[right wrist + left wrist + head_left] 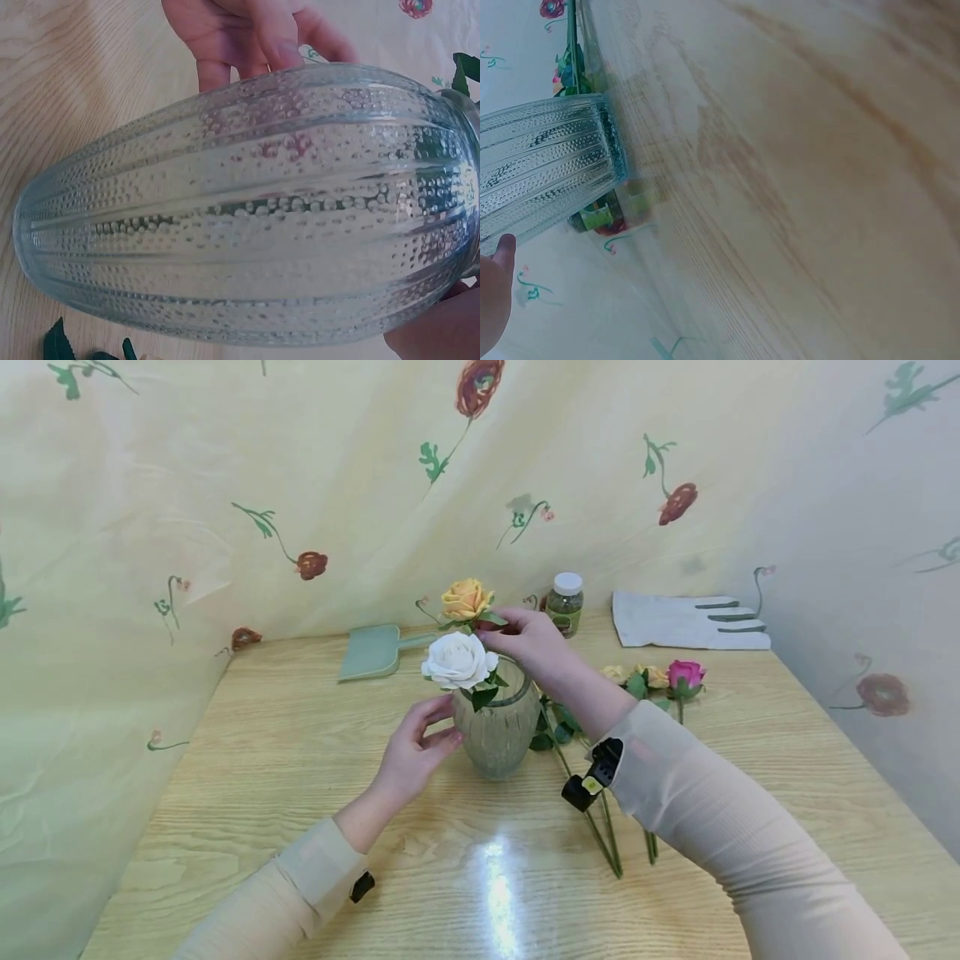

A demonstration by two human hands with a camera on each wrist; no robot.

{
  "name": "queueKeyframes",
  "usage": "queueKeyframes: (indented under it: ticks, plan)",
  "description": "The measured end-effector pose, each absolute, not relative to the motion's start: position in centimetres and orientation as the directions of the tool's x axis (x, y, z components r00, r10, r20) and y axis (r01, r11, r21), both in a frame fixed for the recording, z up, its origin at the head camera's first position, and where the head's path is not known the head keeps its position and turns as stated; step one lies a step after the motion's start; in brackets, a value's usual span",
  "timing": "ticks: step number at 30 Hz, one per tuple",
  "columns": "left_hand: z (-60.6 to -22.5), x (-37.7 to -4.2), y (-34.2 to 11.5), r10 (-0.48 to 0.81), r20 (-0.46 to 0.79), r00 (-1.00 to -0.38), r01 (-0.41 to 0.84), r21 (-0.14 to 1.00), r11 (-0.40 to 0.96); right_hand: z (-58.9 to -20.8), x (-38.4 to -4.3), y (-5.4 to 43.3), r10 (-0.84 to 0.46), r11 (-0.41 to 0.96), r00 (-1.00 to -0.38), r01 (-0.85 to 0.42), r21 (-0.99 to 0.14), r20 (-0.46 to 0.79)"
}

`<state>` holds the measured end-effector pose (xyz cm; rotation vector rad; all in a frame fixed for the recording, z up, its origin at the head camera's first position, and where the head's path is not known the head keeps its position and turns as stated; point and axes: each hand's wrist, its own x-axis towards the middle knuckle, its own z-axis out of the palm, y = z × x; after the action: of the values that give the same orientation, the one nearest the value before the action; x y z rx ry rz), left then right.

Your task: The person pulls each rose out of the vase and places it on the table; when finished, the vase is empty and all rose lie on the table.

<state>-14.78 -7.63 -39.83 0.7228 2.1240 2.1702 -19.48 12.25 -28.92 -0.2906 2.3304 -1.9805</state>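
Note:
A ribbed clear glass vase (497, 735) stands upright on the table. My left hand (420, 747) holds its left side, with thumb and fingers curved against the glass; in the right wrist view the left hand (255, 34) shows behind the vase (247, 210). Over the vase's rim leans a white rose (459, 660) with green leaves. Just beyond it is a yellow rose (467, 600), and my right hand (528, 647) pinches it below the bloom, above the vase mouth. The right fingertips are partly hidden by the flowers.
Right of the vase lie a pink rose (686, 675), pale yellow roses (654, 677) and long green stems (600, 843). Along the back are a green dustpan (370, 652), a white-lidded jar (566, 606) and a pale glove (675, 622). A floral curtain (337, 468) hangs behind.

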Motion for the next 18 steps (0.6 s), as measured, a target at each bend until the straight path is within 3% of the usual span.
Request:
queueKeyframes:
  ticks: [18]
  plan:
    - [-40.06,-14.92,-7.69,0.333,0.325,-0.885,0.321,0.944,-0.069,-29.17,-19.66,11.9,-0.219,0.205,-0.971,-0.144,-0.968,0.099]
